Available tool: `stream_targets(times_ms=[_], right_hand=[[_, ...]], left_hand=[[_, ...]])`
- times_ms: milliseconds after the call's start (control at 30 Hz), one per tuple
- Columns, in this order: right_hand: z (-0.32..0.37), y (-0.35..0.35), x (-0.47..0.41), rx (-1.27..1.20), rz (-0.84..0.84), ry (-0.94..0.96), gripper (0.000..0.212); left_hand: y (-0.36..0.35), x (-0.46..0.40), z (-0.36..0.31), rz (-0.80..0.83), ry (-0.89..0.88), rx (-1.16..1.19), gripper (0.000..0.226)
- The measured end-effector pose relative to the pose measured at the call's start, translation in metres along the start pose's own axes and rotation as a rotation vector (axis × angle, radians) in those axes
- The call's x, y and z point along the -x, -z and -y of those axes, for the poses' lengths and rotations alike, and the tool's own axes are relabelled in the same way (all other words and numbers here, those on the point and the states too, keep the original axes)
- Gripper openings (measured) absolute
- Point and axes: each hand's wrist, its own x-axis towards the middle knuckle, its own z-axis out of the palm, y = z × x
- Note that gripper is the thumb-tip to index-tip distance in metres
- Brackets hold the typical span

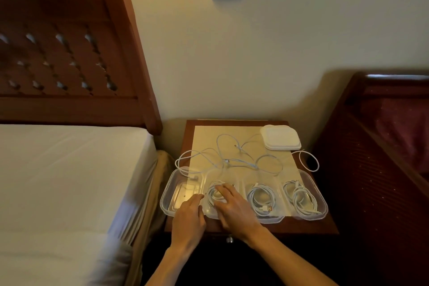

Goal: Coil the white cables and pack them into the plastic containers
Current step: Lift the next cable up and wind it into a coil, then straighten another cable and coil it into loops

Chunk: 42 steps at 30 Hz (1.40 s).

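The right hand (228,204) is lying with its fingers spread and nearly straight, pressing a coiled white cable (214,195) down into the second plastic container (209,212) from the left, while the left hand (189,213) is resting at that container's left edge, fingers loosely bent and, as far as I can tell, gripping nothing. Two containers to the right are holding a coiled cable (258,199) and another coil (301,199); the leftmost container (168,199) is sitting beside the left hand. Loose white cables (232,161) are sprawling behind on the nightstand (308,225), near stacked lids (279,137).
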Motion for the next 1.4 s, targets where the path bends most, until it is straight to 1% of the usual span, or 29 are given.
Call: stream_targets(times_ms=[33,100,167,267,333,467,533,567,633,667,700,733,767,800,833,867,933,967,1000,1033,1167,1233,1333,1400], right_hand=[[-0.001,-0.002,0.000,-0.013,0.018,0.003,0.013],[0.000,-0.005,0.000,-0.048,0.094,-0.027,0.027],[-0.002,-0.013,0.000,0.024,0.136,-0.027,0.039],[-0.004,-0.016,0.001,0.110,0.258,0.007,0.051],[-0.008,-0.013,0.003,0.151,0.260,0.058,0.058],[-0.012,0.002,0.001,0.180,0.287,0.070,0.064],[-0.015,0.004,-0.001,0.082,0.308,0.115,0.063],[-0.016,0.007,-0.002,0.035,0.288,0.132,0.055],[-0.025,0.009,-0.007,-0.031,0.077,0.106,0.033],[-0.032,0.010,-0.012,-0.056,-0.057,0.054,0.032],[-0.039,0.014,-0.017,-0.052,-0.143,-0.028,0.037],[-0.047,0.020,-0.025,-0.024,-0.184,-0.151,0.043],[-0.056,0.027,-0.032,0.025,-0.175,-0.278,0.048],[-0.066,0.031,-0.040,0.074,-0.130,-0.391,0.050],[-0.076,0.034,-0.046,0.104,-0.042,-0.472,0.049],[-0.087,0.036,-0.053,0.115,0.048,-0.500,0.042],[-0.102,0.042,-0.064,0.117,0.166,-0.486,0.026],[-0.108,0.045,-0.069,0.067,0.179,-0.494,0.025],[-0.113,0.050,-0.074,-0.009,0.152,-0.512,0.024],[-0.117,0.056,-0.079,-0.096,0.090,-0.528,0.023],[-0.126,0.095,-0.105,-0.394,-0.206,-0.530,0.018],[-0.127,0.121,-0.118,-0.500,-0.260,-0.507,0.017],[-0.128,0.158,-0.134,-0.571,-0.289,-0.483,0.017],[-0.129,0.181,-0.140,-0.623,-0.324,-0.468,0.016]], left_hand=[[0.000,0.000,0.000,0.005,0.007,-0.002,0.034],[0.000,0.000,0.000,0.017,0.032,0.018,0.036],[0.000,0.001,-0.001,0.028,0.046,0.045,0.038],[-0.001,-0.001,0.000,0.044,0.064,0.063,0.041],[-0.002,-0.003,-0.001,0.057,0.073,0.077,0.041],[-0.004,-0.002,-0.001,0.065,0.084,0.105,0.040],[-0.004,-0.003,0.000,0.068,0.087,0.106,0.036],[-0.003,-0.004,0.000,0.063,0.079,0.099,0.033],[0.000,-0.008,-0.002,0.015,0.059,0.113,0.026],[0.002,-0.011,-0.004,-0.017,0.056,0.132,0.023],[0.003,-0.017,-0.006,-0.044,0.057,0.142,0.021],[0.005,-0.023,-0.009,-0.062,0.052,0.148,0.020],[0.006,-0.030,-0.014,-0.069,0.040,0.147,0.020],[0.008,-0.038,-0.019,-0.073,0.011,0.142,0.019],[0.009,-0.045,-0.024,-0.058,-0.018,0.130,0.019],[0.011,-0.053,-0.030,-0.039,-0.048,0.119,0.019],[0.012,-0.065,-0.039,0.000,-0.089,0.088,0.020],[0.010,-0.071,-0.041,0.018,-0.099,0.080,0.022],[0.008,-0.077,-0.042,0.032,-0.107,0.084,0.023],[0.007,-0.082,-0.043,0.042,-0.114,0.090,0.024],[0.003,-0.111,-0.049,0.023,-0.137,0.128,0.038],[0.005,-0.126,-0.059,0.006,-0.134,0.173,0.050],[0.016,-0.149,-0.080,-0.031,-0.130,0.253,0.065],[0.029,-0.163,-0.094,-0.103,-0.153,0.293,0.062]])
